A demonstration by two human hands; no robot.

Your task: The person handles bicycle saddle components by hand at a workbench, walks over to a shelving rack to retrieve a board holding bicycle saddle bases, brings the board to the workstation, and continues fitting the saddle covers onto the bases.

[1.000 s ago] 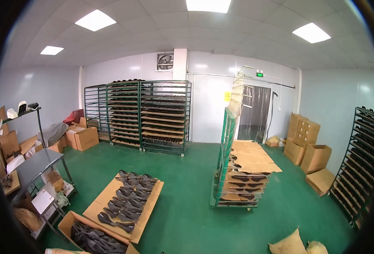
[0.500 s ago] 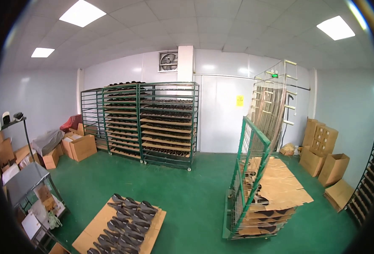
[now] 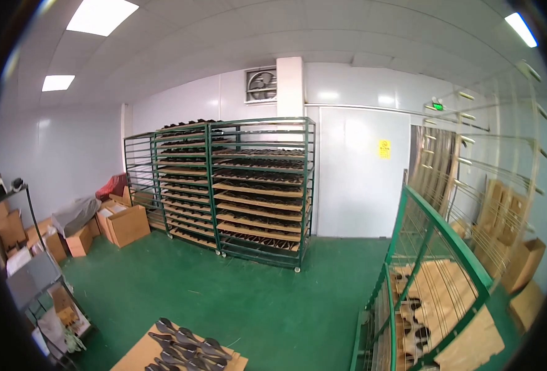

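No hand seen in head view; grip state cannot be told. Green rack (image 3: 431,290) stands nearest, lower right, boards stacked inside. Dark soles (image 3: 183,346) laid on board on floor, bottom centre. Risk judged: soles underfoot, stepped on unseen.

Green wire rack (image 3: 434,290) cut off by lower edge; board of dark soles (image 3: 180,349) likewise; shelved items on far racks (image 3: 224,185) too small to identify.
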